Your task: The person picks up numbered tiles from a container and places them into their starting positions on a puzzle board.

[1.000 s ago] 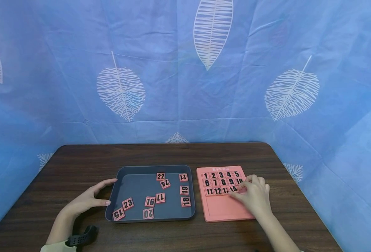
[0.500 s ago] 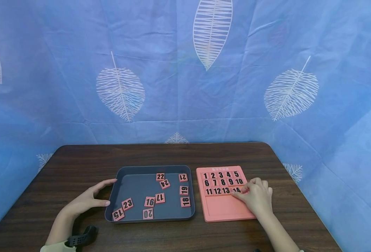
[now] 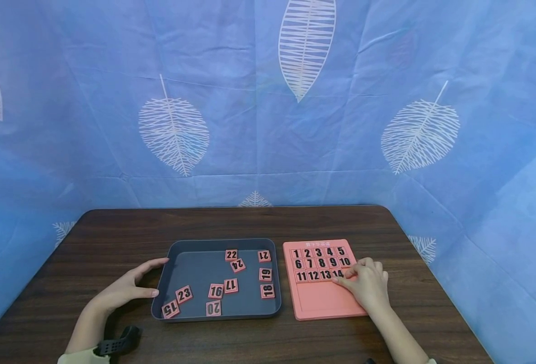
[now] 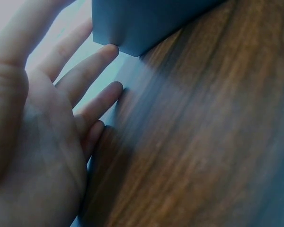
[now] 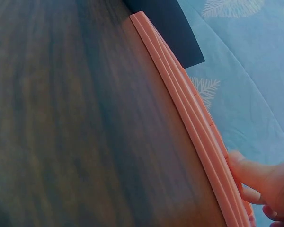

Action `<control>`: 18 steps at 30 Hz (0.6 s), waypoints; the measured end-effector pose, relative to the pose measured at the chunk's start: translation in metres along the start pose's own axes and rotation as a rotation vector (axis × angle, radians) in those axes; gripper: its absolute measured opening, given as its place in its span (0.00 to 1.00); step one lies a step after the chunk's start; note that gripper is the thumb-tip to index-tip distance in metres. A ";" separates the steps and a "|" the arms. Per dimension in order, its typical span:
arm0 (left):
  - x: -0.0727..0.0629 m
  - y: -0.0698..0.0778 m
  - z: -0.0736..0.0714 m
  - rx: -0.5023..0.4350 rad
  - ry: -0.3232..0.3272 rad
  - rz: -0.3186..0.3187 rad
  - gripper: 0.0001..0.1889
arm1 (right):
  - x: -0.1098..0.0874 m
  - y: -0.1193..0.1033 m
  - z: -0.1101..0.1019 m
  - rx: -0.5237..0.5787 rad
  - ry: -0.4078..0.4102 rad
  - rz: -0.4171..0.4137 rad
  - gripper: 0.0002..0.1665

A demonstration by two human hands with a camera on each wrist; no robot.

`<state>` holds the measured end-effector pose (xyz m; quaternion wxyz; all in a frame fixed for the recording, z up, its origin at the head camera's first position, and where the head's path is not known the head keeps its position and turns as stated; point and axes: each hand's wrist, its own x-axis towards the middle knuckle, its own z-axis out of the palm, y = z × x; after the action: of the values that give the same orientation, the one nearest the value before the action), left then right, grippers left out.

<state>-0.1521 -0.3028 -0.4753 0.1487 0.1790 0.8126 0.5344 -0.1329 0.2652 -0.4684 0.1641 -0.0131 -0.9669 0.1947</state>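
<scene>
A pink number-puzzle board (image 3: 324, 301) lies on the table, numbered tiles 1 to 14 in three rows at its far part. My right hand (image 3: 370, 285) bends over its right edge, thumb and forefinger pinching the number 14 tile (image 3: 338, 274) in the third row. The right wrist view shows the thumb (image 5: 246, 170) at the board's top surface from the side. At the left, my left hand (image 3: 122, 290) has its fingers spread, the thumb and forefinger touching the left rim of a dark grey tray (image 3: 190, 273). In the left wrist view the fingertips meet the tray's outer wall (image 4: 128, 28).
Several loose number tiles lie in the tray, among them 23 (image 3: 184, 294), 16 (image 3: 216, 290) and 18 (image 3: 267, 290), some turned sideways or upside down. A narrow strip of dark wooden table (image 3: 282, 328) separates tray and board. A blue leaf-print cloth (image 3: 259, 126) hangs behind.
The number 14 tile has settled into line beside 13, and more of its number shows. My right fingers have shifted slightly right. The left hand and tray have stayed put.
</scene>
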 end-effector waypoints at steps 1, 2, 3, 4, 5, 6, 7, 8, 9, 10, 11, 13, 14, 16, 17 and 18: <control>0.000 0.000 0.000 -0.002 -0.002 -0.002 0.36 | 0.000 0.000 0.000 0.002 0.000 -0.003 0.17; 0.000 0.000 0.000 -0.002 -0.003 -0.003 0.36 | 0.000 0.000 0.000 0.004 0.001 -0.007 0.16; 0.000 0.000 0.000 -0.005 -0.004 -0.004 0.36 | 0.000 0.000 0.000 0.005 0.000 -0.010 0.15; 0.000 0.000 0.000 -0.006 -0.005 -0.004 0.36 | 0.000 0.000 -0.001 0.004 0.000 -0.014 0.15; 0.000 0.000 0.000 -0.007 -0.004 -0.004 0.36 | 0.000 0.000 -0.001 0.000 0.000 -0.017 0.14; 0.000 0.000 -0.001 -0.007 -0.004 -0.004 0.36 | 0.000 0.000 -0.002 -0.004 -0.002 -0.018 0.14; 0.000 0.000 0.000 -0.006 -0.002 -0.003 0.36 | 0.000 -0.001 -0.002 -0.008 -0.003 -0.019 0.14; 0.000 -0.001 0.000 -0.005 -0.002 -0.002 0.36 | 0.001 -0.001 -0.003 -0.012 -0.004 -0.017 0.13; 0.000 -0.001 -0.001 -0.007 0.000 -0.005 0.36 | 0.001 -0.002 -0.005 -0.015 -0.006 -0.017 0.13; 0.000 -0.002 -0.001 -0.004 0.000 -0.003 0.36 | 0.001 -0.003 -0.006 -0.018 -0.005 -0.018 0.14; 0.000 -0.002 -0.001 -0.007 0.002 -0.007 0.36 | 0.001 -0.004 -0.007 -0.020 -0.002 -0.022 0.14; 0.001 -0.003 -0.001 -0.012 0.005 -0.013 0.36 | 0.002 -0.007 -0.010 -0.010 0.013 -0.034 0.15; 0.001 -0.003 -0.001 -0.017 0.005 -0.017 0.36 | 0.002 -0.009 -0.011 0.001 0.022 -0.043 0.15; 0.001 -0.004 -0.001 -0.017 0.005 -0.016 0.36 | 0.002 -0.014 -0.013 0.026 0.042 -0.065 0.16; 0.001 -0.004 -0.001 -0.017 0.006 -0.016 0.36 | 0.002 -0.017 -0.014 0.039 0.050 -0.075 0.16; 0.001 -0.004 -0.001 -0.014 0.005 -0.011 0.36 | 0.002 -0.020 -0.014 0.055 0.055 -0.085 0.16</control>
<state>-0.1536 -0.3042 -0.4783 0.1510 0.1721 0.8101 0.5397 -0.1295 0.2527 -0.4477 0.1989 0.0270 -0.9561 0.2135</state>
